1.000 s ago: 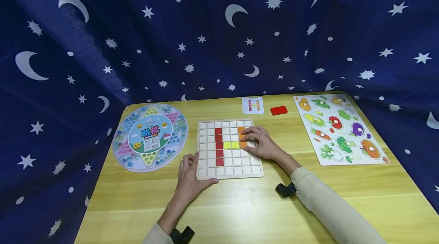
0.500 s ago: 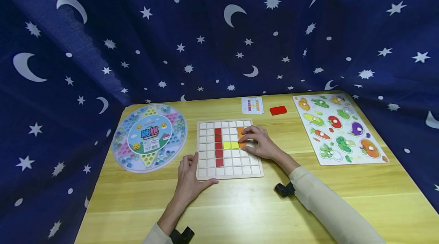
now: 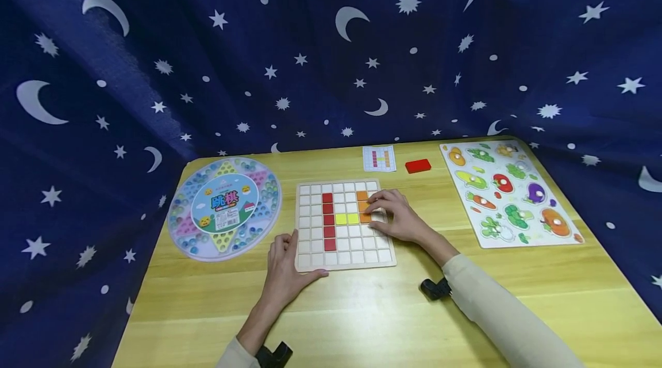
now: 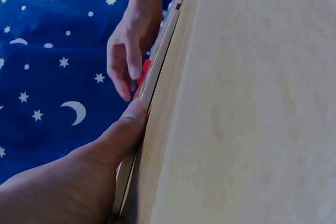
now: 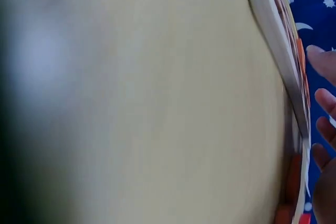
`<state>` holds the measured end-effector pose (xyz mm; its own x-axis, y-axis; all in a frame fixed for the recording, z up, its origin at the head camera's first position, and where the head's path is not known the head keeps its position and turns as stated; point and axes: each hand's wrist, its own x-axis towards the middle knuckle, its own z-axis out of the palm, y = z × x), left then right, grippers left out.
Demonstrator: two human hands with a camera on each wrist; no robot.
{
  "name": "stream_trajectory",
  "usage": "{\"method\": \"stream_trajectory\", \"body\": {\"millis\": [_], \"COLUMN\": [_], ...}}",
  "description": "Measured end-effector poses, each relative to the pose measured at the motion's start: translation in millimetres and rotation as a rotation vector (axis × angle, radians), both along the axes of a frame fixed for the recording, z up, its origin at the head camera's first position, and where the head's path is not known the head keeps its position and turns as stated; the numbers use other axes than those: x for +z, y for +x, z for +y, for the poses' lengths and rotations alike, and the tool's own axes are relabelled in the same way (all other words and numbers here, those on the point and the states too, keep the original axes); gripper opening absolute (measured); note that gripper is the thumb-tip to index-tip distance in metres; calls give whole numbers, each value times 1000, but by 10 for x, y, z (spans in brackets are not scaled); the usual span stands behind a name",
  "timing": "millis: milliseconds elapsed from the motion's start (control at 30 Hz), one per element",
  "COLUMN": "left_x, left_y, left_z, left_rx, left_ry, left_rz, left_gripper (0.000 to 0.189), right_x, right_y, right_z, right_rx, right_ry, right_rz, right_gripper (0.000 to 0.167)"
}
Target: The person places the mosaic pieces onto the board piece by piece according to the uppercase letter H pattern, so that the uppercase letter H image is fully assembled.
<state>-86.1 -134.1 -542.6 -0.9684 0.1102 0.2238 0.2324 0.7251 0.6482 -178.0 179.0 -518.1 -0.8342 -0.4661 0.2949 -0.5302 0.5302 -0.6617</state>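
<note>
A square wooden grid board [image 3: 310, 244] lies on the table in the head view. It carries a column of red tiles [image 3: 328, 220], two yellow tiles [image 3: 346, 218] in a row, and orange tiles [image 3: 361, 196] to their right. My left hand [image 3: 281, 273] steadies the board's near left corner, index finger along the left side and thumb along the near edge. In the left wrist view that thumb [image 4: 134, 111] presses the board's edge. Above the orange tiles hovers my right hand [image 3: 398, 217], thumb and fingers apart with nothing between them.
Behind the board lie a pattern card [image 3: 379, 158] and a red block [image 3: 418, 166]. A round marble checkers board [image 3: 269, 224] is at left, a vegetable puzzle board [image 3: 496, 195] at right. A starry cloth [image 3: 310, 29] hangs behind the table.
My right thumb and fingertips have drawn slightly apart and back from the lower orange tile, which now shows more fully. The left hand and board keep their place.
</note>
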Motion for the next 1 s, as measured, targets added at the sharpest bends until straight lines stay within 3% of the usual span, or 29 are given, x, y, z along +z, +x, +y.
{"method": "stream_trajectory", "body": {"millis": [233, 467, 700, 1000], "left_x": [30, 22, 4, -11], "left_y": [-30, -48, -42, -12], "left_z": [-35, -61, -44, -13], "left_rx": [-1, 3, 1, 0], "left_ry": [-6, -4, 10, 1], "left_rz": [26, 14, -44, -53], "left_gripper": [114, 115, 115, 115], "right_x": [95, 26, -80, -152], "right_y": [197, 399, 529, 593], "right_z": [345, 657, 722, 692], "right_rx": [-85, -166, -152, -180], "right_ry": [-28, -3, 39, 68], "right_rz": [-1, -6, -30, 39], "right_gripper": [32, 44, 46, 41]}}
